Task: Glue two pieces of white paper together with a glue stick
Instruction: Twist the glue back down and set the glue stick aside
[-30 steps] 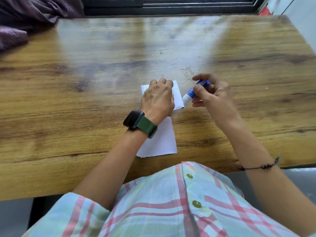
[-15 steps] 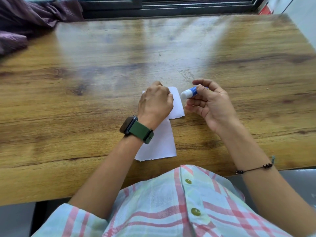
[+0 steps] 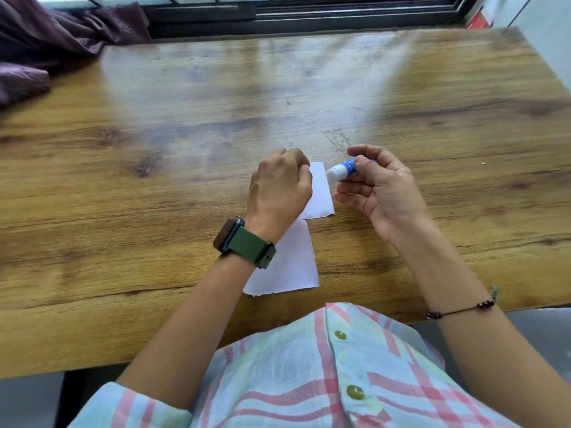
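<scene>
Two white paper pieces lie on the wooden table [image 3: 154, 168]. The upper piece [image 3: 321, 193] overlaps the top of the lower piece [image 3: 290, 264]. My left hand [image 3: 278, 189], fingers curled, presses down on the overlap and hides most of the upper piece. My right hand [image 3: 380, 189] hovers just right of the paper, palm turned up. It holds a blue-labelled glue stick [image 3: 341, 171] whose white end points left toward the upper piece, slightly above it.
Dark purple cloth [image 3: 46, 47] is bunched at the table's far left corner. A dark window frame [image 3: 309, 13] runs along the far edge. The table's near edge [image 3: 92, 350] is right at my body.
My right hand has turned palm-up and lifted the glue stick off the paper edge; the stick now lies more level. My left hand stays on the paper.
</scene>
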